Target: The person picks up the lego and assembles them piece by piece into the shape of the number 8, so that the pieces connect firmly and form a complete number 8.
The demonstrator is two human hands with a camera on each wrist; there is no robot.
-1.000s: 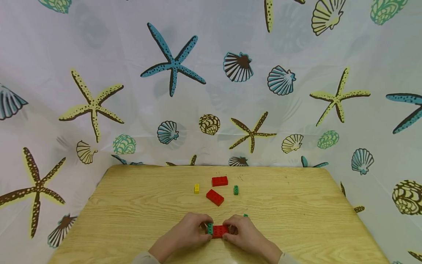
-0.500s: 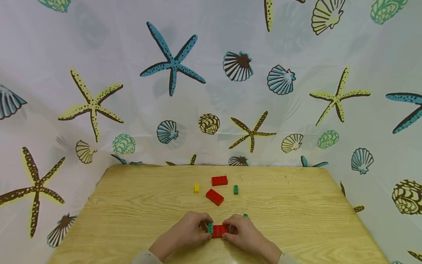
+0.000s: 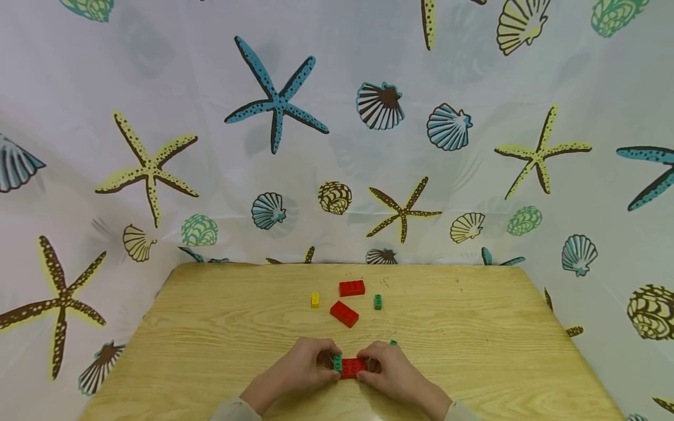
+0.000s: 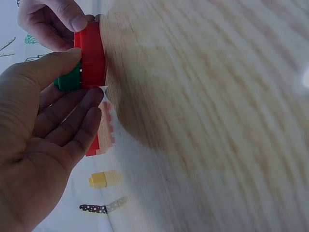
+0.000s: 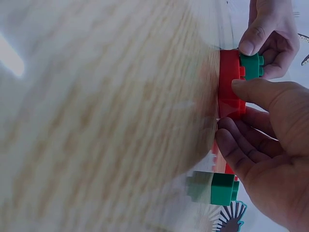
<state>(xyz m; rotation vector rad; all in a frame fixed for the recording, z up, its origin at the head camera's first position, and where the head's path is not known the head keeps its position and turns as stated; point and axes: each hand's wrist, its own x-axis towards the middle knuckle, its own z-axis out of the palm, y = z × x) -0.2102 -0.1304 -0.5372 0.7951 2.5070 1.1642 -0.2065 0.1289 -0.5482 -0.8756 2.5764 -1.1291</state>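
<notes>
At the near middle of the table, a red toy building brick (image 3: 350, 368) lies studs up between both hands. A small green brick (image 3: 337, 362) sits crosswise over its left end, studs up, close against the red studs in the left wrist view. My left hand (image 3: 304, 363) pinches the green brick between thumb and fingers, with the thumb on the near side. From the other side, my right hand (image 3: 394, 373) grips the red brick's right end, thumb in front and fingers behind. The right wrist view shows the red brick (image 5: 229, 89) low at the tabletop.
Farther back lie two more red bricks, one straight (image 3: 352, 287) and one angled (image 3: 344, 314). A small yellow brick (image 3: 315, 300) is left of them, a green one (image 3: 378, 302) right. Another green brick (image 3: 393, 342) is mostly hidden behind my right hand. A patterned curtain (image 3: 337, 158) surrounds the wooden table (image 3: 221, 333).
</notes>
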